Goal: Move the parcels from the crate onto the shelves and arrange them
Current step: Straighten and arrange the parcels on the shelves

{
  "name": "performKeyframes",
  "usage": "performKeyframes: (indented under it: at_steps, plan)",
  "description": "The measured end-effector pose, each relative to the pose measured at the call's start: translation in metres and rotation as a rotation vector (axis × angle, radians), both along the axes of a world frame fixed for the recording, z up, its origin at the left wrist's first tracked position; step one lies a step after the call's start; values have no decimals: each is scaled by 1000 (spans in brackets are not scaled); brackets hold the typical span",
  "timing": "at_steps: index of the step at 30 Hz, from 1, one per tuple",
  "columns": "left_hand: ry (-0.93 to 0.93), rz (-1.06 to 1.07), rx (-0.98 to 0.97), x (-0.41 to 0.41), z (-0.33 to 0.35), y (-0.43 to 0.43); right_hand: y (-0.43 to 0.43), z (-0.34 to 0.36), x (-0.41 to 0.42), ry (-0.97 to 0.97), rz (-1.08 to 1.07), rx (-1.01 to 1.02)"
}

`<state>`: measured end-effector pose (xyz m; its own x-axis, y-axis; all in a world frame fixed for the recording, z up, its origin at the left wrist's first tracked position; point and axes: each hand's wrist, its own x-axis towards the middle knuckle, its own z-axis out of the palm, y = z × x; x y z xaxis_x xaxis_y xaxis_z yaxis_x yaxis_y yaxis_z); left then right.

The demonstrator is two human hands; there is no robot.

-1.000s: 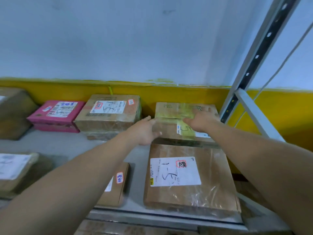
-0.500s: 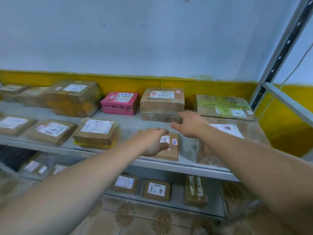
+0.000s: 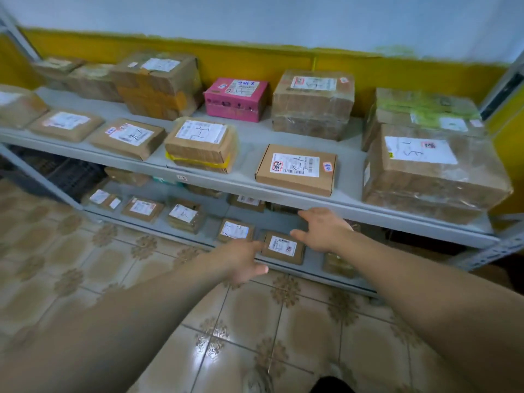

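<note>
The flat brown parcel lies near the upper shelf's front edge, no longer under my left hand, which has dropped with my right hand (both empty, fingers loosely spread) to either side of a small parcel on the lower shelf.

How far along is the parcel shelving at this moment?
Done: many labelled parcels lie on the upper shelf and lower shelf. In hand: nothing; the left hand and right hand are open, flanking a small brown parcel on the lower shelf. Left: the crate is out of view, so unknown.
</note>
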<state>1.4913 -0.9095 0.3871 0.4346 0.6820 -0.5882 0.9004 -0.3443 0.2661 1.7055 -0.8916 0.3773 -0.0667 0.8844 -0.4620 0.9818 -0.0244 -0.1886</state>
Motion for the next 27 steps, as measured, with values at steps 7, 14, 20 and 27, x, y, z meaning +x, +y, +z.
performKeyframes:
  at_steps: [7,14,20,27]
  plan:
    - [34,7,-91,67,-48,-3,-38,-60,87,56,-230,-170]
    - [37,-9,-107,147,-121,13,-57,-120,178,79,-395,-238]
    - [85,-51,-103,194,-213,49,-44,-186,214,131,-454,-210]
    - [7,-20,-38,228,-347,111,5,-310,227,195,-581,-128]
